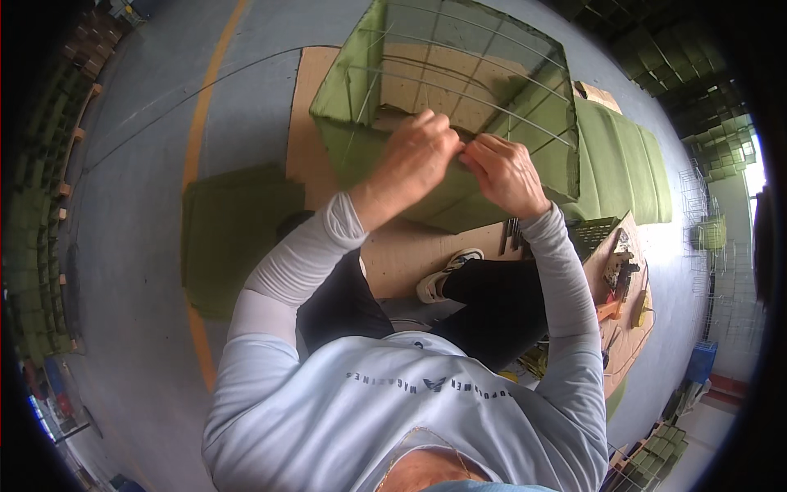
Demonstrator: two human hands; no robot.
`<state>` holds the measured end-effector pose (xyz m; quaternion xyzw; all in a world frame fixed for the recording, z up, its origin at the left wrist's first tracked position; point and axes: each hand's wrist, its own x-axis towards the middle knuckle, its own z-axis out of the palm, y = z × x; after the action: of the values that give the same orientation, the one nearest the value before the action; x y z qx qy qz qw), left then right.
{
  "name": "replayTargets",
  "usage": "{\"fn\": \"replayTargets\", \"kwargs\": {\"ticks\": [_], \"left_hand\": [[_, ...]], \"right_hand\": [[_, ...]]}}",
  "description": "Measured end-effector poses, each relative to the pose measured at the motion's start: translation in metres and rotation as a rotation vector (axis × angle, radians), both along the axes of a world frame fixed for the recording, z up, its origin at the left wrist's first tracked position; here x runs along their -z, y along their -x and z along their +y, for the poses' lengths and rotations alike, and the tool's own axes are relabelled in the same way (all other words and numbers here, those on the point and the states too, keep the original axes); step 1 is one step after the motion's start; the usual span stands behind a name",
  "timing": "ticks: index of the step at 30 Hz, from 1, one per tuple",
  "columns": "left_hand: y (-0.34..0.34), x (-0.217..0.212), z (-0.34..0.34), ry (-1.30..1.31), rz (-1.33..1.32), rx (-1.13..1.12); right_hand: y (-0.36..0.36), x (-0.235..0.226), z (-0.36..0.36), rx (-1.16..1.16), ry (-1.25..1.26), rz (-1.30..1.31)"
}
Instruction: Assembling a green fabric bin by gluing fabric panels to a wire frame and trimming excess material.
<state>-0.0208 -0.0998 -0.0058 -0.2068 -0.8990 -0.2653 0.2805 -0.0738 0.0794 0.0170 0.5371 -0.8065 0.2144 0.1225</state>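
Note:
In front of me stands a box of metal wire with green fabric [344,152] over its sides; its upper face shows bare wire bars. My left hand [420,156] is closed, thumb and fingers pinched together at the box's near upper edge. Right beside it, my right hand [507,174] is closed too, its fingertips almost meeting the left ones. Something small and dark shows between the fingertips, but the fingers hide what it is. Below the hands, the near fabric side hangs down towards the board.
A brown board [402,258] lies under the box and my feet. Folded green fabric [238,238] is stacked at left, and more green fabric [627,164] lies at right. Tools [620,271] rest on a small wooden board at my right. Stacked green goods line both sides.

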Motion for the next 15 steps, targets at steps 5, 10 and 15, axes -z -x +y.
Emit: {"fn": "replayTargets", "kwargs": {"ticks": [5, 10, 15], "left_hand": [[-0.010, -0.007, 0.012, -0.098, 0.037, 0.038], [-0.012, -0.005, -0.004, -0.021, 0.001, 0.022], [-0.014, -0.005, -0.007, 0.038, -0.052, 0.040]], "right_hand": [[-0.005, -0.010, 0.012, 0.025, 0.015, -0.037], [-0.007, -0.004, 0.007, 0.056, 0.032, 0.000], [-0.007, -0.005, 0.007, 0.051, -0.007, -0.044]]}}
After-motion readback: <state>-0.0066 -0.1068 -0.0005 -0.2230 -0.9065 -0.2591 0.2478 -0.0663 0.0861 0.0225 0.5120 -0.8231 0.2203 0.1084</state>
